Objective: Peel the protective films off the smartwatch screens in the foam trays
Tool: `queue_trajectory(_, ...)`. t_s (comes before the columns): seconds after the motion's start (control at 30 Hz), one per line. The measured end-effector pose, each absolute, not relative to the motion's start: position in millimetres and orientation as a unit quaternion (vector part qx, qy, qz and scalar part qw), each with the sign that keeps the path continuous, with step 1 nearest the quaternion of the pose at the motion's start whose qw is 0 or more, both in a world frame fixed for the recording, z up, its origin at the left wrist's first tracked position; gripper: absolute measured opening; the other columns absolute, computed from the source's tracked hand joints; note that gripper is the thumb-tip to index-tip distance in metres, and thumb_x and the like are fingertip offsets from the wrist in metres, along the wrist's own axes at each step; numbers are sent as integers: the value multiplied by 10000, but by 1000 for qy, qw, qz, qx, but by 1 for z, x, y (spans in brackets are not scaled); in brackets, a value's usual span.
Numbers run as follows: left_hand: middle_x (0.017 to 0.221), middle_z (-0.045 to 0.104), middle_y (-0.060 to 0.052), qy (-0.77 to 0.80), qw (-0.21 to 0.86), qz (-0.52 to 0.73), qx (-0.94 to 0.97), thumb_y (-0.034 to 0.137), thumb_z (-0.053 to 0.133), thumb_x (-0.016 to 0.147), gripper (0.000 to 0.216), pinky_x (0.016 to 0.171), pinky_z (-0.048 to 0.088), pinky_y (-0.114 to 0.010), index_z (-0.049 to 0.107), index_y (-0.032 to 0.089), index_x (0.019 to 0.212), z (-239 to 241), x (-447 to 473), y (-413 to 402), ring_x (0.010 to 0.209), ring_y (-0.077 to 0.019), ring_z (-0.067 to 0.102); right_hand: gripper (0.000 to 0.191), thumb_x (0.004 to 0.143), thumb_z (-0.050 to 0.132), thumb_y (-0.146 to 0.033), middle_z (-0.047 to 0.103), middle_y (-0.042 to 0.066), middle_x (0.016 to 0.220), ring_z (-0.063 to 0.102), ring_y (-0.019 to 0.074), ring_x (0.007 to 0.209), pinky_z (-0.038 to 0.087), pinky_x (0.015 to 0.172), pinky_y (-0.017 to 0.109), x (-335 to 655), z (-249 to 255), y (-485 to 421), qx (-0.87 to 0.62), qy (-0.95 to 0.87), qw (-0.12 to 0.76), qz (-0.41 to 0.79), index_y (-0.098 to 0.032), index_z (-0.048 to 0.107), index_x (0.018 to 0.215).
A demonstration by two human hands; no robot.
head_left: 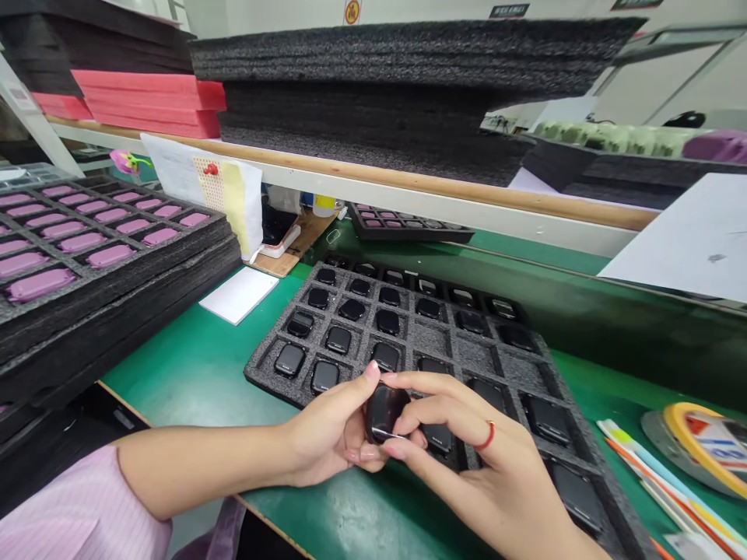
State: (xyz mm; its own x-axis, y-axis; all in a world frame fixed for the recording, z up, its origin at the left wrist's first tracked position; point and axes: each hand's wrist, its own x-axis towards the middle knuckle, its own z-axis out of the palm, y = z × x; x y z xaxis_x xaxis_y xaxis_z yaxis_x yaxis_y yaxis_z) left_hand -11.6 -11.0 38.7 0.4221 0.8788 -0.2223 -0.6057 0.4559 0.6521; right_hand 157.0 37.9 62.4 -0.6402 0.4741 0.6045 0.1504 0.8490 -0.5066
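Pink striped sleeve [70, 513] right up close, and past it the left hand [330, 439] cradles one black smartwatch body [386, 412] while the right hand [496, 467] pinches its edges, so both grips are narrow and on that same piece. It's held up over the near edge of the black foam tray [429, 338] on the green desk [192, 365]. Progress-wise, most visible pockets hold similar watches [290, 360], but three in a row from mid-tray to its right edge look bare. Hands hide some pockets, and honestly can't tell which watches are already dealt with.
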Motion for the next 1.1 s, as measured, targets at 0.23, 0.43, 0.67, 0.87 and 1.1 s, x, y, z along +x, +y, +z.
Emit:
queue_trajectory(0.23, 749, 657, -63, 250, 816, 444, 273, 743, 633, 829, 646, 475, 166, -254, 678, 102, 902, 38, -14, -12, 442, -54, 330, 149, 923, 704, -274, 736, 9, 828, 713, 116, 817, 590, 758, 165, 163, 66, 42, -283, -749, 519, 299, -237, 695, 779)
queue_trajectory(0.43, 864, 709, -83, 236, 824, 435, 275, 727, 616, 854, 632, 480, 173, -250, 761, 143, 1049, 40, -16, -12, 430, -44, 332, 144, 885, 760, -354, 778, -8, 935, 765, 100, 754, 610, 790, 118, 166, 66, 44, -347, -611, 579, 412, -232, 695, 845)
queue_trajectory(0.67, 883, 708, -82, 229, 826, 434, 276, 726, 575, 883, 616, 478, 180, -241, 767, 169, 1060, 41, -17, -13, 428, -38, 331, 69, 918, 680, -180, 778, -27, 930, 763, 96, 858, 604, 839, 107, 171, 68, 45, -312, -730, 546, 266, -246, 695, 929)
queue_trajectory(0.87, 807, 687, -79, 235, 818, 446, 275, 725, 621, 852, 632, 471, 185, -240, 749, 117, 967, 42, -15, -13, 444, -45, 345, 285, 899, 687, -89, 765, 24, 1077, 747, 150, 958, 607, 931, 213, 185, 58, 47, -183, -863, 467, 64, -234, 708, 1143)
queue_trajectory(1.1, 563, 502, 7, 234, 820, 448, 267, 712, 646, 841, 601, 465, 173, -248, 604, 125, 721, 45, -14, -14, 447, -66, 322, 470, 951, 617, -159, 709, 48, 1246, 701, 245, 1134, 629, 971, 340, 200, 66, 34, -155, -913, 373, 65, -270, 586, 1406)
